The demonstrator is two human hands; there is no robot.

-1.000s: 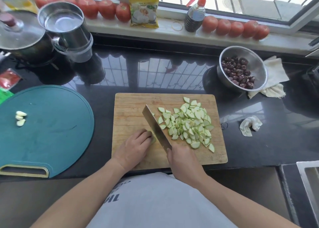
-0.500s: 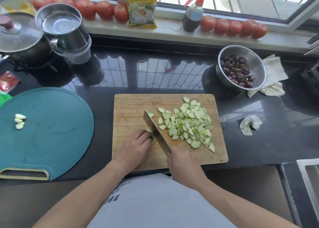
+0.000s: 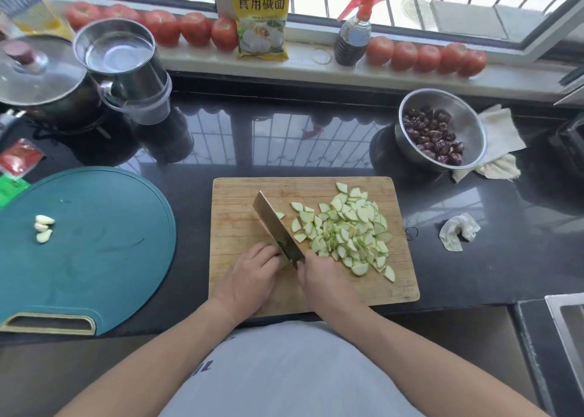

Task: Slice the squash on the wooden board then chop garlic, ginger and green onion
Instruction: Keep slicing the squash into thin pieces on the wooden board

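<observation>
Main risk rn is the left hand (image 3: 249,276): its fingers are curling over the last nub of squash (image 3: 286,263), which is lying at the near-left part of the wooden board (image 3: 234,214) and is mostly hidden, w/ the knuckles sitting right against the flat of the cleaver (image 3: 278,230). The piece is getting so small that there's little left to hold, so a slice could be landing on a fingertip if the fingers aren't staying tucked, or the nub could be rolling or squirting out under the blade. The right hand (image 3: 325,282) is wrapping tight round the cleaver handle, handle itself hidden inside the fist; the blade is angling away to the upper left, edge down at the board. Another snag: the sliced squash (image 3: 347,230) is piling up just right of the blade, crowding it, so pieces could be getting pushed off the board's right edge onto the bench (image 3: 474,258). The slices are looking thin, pale green inside w/ a darker green rim, mostly half-moon and wedge shapes, overlapping in 1 loose heap; they'll likely be handling as light and a bit slippery. Judging by that, squash is nearly done. About 3 peeled garlic cloves (image 3: 43,228) are waiting well apart on the round teal board (image 3: 104,243) at left; ginger and green onion I can't spot anywhere.
</observation>
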